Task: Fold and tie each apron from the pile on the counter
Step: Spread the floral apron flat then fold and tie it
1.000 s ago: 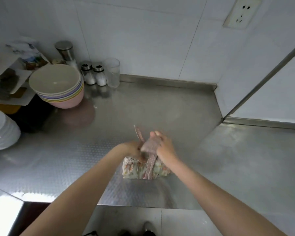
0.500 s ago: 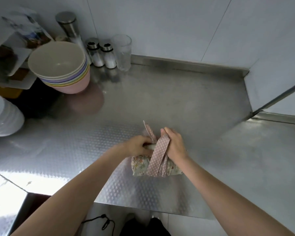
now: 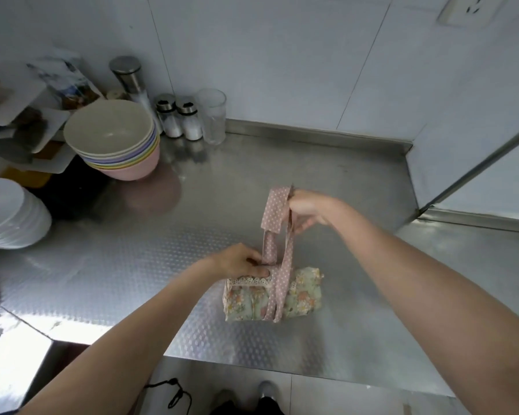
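Observation:
A floral apron [image 3: 300, 298], folded into a small bundle with a lace edge, lies on the steel counter [image 3: 162, 265] near its front edge. Pink polka-dot straps [image 3: 274, 217] wrap around the bundle's middle and rise from it. My right hand [image 3: 307, 209] is raised above and behind the bundle, gripping the straps' upper end and holding them taut. My left hand [image 3: 241, 262] rests on the bundle's top left edge, pinching the straps where they cross the lace. No other aprons are in view.
A stack of pastel bowls [image 3: 114, 139] stands at the back left, with white plates [image 3: 9, 214] at the far left. Two shakers [image 3: 180, 119], a tall grinder [image 3: 129, 77] and a glass [image 3: 212, 115] line the back wall. The counter steps at the right [image 3: 468, 250].
My right hand has lifted up and away from the bundle, pulling the straps taut. My left hand stays at the bundle's top edge. The camera has tilted.

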Demonstrator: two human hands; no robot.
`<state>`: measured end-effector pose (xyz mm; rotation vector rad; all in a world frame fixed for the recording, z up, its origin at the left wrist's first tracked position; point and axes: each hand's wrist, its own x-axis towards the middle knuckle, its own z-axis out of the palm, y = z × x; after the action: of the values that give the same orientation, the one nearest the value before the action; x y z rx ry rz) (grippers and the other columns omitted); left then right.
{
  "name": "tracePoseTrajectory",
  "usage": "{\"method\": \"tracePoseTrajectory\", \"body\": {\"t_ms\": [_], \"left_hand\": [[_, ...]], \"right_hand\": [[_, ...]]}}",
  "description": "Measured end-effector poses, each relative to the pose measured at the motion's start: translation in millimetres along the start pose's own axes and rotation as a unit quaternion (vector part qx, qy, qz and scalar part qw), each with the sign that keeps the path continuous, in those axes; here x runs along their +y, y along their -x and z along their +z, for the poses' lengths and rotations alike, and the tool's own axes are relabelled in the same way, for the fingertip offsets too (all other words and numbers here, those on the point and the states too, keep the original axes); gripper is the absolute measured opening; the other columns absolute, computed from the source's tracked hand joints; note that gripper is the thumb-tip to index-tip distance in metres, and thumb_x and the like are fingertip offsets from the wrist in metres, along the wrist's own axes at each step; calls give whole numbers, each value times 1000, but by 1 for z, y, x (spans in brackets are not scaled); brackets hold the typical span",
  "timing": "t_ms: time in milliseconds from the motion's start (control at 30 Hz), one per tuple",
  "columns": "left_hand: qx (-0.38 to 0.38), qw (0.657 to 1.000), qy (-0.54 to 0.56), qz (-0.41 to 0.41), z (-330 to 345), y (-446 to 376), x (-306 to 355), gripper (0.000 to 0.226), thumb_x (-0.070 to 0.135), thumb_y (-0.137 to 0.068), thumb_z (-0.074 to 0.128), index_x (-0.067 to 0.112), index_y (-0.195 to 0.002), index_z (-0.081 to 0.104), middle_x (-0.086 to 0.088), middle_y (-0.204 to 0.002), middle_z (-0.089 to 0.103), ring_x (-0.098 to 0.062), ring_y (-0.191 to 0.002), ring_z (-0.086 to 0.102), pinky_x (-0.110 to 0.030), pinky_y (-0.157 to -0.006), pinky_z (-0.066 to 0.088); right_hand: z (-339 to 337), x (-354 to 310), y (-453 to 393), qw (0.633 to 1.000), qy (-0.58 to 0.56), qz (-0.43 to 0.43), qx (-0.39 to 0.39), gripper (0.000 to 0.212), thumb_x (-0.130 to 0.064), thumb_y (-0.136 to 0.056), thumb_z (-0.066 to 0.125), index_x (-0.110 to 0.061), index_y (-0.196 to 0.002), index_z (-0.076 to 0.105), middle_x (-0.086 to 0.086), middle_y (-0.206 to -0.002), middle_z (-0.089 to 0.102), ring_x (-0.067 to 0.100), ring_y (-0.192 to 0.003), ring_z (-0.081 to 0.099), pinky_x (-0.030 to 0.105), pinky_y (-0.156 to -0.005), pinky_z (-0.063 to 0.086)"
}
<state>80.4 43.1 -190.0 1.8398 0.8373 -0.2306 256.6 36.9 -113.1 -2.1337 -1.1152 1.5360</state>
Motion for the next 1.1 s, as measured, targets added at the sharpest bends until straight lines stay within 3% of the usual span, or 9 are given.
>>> {"method": "tracePoseTrajectory", "body": {"t_ms": [67, 200, 300, 500, 567, 633, 767, 1000, 1100], "left_hand": [[5, 1000, 15, 10, 4, 5, 3, 25, 16, -83, 68, 0, -103, 69, -1, -88, 58, -2, -76, 53, -15, -74, 40], [43, 995, 91, -2, 10, 11, 9, 19, 15, -85, 66, 9, -103, 71, 13, -64, 61, 9, -48, 49, -4, -54, 37], [115, 976, 182, -35, 15, 13, 11, 15, 20, -89, 61, 10, -86, 73, 6, -65, 64, -5, -59, 54, -13, -66, 42], [240, 938, 237, -73, 28, 7, 5, 21, 19, -92, 57, 11, -76, 67, 2, -59, 57, -10, -52, 47, -23, -60, 40], [246, 946, 198, -72, 29, 7, 6, 16, 19, -93, 56, 11, -84, 67, -3, -63, 54, -13, -53, 43, -25, -55, 35], [236, 957, 160, -59, 29, 6, 6, 17, 18, -93, 55, 7, -90, 69, -8, -72, 58, -15, -59, 47, -25, -58, 36], [221, 957, 183, -40, 25, 14, 6, 22, 19, -89, 62, 5, -105, 65, -7, -95, 64, -14, -84, 57, -20, -76, 41], [164, 968, 180, -62, 28, 24, -2, 63, 25, -70, 80, 7, -117, 42, -2, -113, 55, -18, -110, 55, -28, -93, 46], [110, 972, 194, -69, 22, 20, 1, 63, 15, -76, 75, 3, -124, 37, -4, -123, 53, -17, -117, 51, -25, -94, 45]], "right_hand": [[-12, -14, 0, 999, -2, -15, 41, 28, -11, -100, 34, -12, -75, 46, -2, -47, 60, 11, -45, 51, 18, -44, 42], [-11, -18, -1, 955, -284, -14, 81, 31, -16, -102, 36, -12, -71, 38, -5, -30, 34, 4, -19, 25, 9, -29, 27], [7, -1, 4, 973, -213, 9, 92, 12, -18, -97, 49, -9, -103, 44, 1, -59, 27, 5, -32, 22, 13, -31, 19], [34, 35, 22, 999, 18, 46, -14, 58, -36, -97, 40, -5, -144, 23, 3, -96, 45, 11, -68, 37, 20, -55, 33], [49, 42, 20, 996, 50, 40, -57, 61, -48, -93, 45, -6, -137, 37, 6, -107, 51, 12, -69, 40, 21, -59, 36], [62, 45, 14, 997, 65, 14, -26, 44, -50, -90, 51, -7, -99, 53, 2, -76, 48, 12, -59, 40, 22, -53, 35], [70, 47, 3, 997, -4, -1, 75, 29, -23, -94, 53, -11, -68, 48, 3, -58, 44, 14, -48, 42, 24, -48, 35], [75, 49, 3, 917, -388, 43, 80, 29, -2, -97, 41, -4, -72, 54, 9, -63, 53, 11, -39, 50, 15, -35, 37], [63, 47, 8, 945, -326, 23, -30, 26, -8, -99, 39, -7, -77, 53, 4, -66, 50, 8, -50, 41, 13, -34, 29]]}}
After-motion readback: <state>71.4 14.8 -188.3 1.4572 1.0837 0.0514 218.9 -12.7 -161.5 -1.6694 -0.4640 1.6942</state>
